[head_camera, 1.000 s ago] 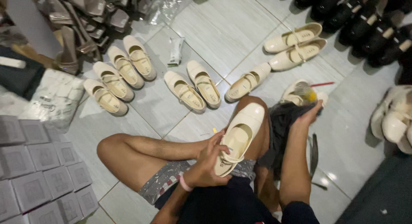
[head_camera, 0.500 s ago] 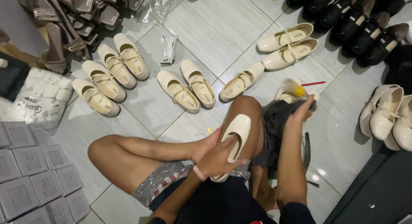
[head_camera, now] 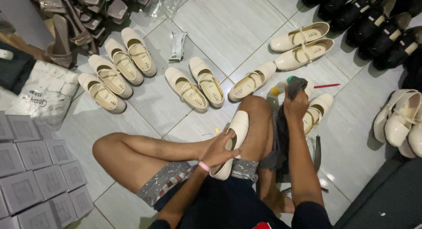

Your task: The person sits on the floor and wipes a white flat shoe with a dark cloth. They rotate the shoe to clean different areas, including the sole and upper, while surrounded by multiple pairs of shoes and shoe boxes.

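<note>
A: Sitting on the floor, the left hand has its grip clamped on a cream shoe against the knee.

B: And the right hand?

A: Closed on a dark cloth. Propped loosely, the shoe could slide off.

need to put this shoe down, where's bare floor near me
Bare tile lies between the cream pairs and the left knee, and right of the right arm toward the white shoes. The sandal heap is crowded.

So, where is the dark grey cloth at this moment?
In the head view, the dark grey cloth is right of centre, gripped in the right hand, just above the raised knee and beside a cream shoe on the tiled floor.
</note>
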